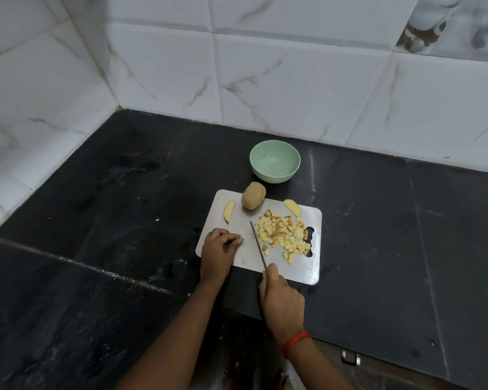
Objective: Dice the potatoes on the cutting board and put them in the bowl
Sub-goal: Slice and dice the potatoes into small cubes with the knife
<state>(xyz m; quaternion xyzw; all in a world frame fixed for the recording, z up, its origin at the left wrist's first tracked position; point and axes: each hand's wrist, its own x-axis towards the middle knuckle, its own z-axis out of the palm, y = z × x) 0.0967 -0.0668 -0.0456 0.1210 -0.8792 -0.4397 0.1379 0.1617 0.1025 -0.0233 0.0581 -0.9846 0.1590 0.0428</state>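
Note:
A steel cutting board (304, 273) lies on the black counter. On its right half sits a heap of diced potato (283, 233). A whole unpeeled potato (253, 195) stands at the board's far edge, with one slice (228, 211) to its left and another slice (292, 207) to its right. My right hand (282, 302) grips the handle of a knife (258, 244), whose blade lies along the left side of the heap. My left hand (219, 253) rests on the board's left edge, fingers curled, holding nothing that I can see. Behind the board stands an empty pale green bowl (275, 161).
The black stone counter (110, 249) runs into a corner of white marbled wall tiles (265, 80) at the left and back. Its front edge (335, 344) falls away beside my right wrist, with a small metal latch (350, 358) below it.

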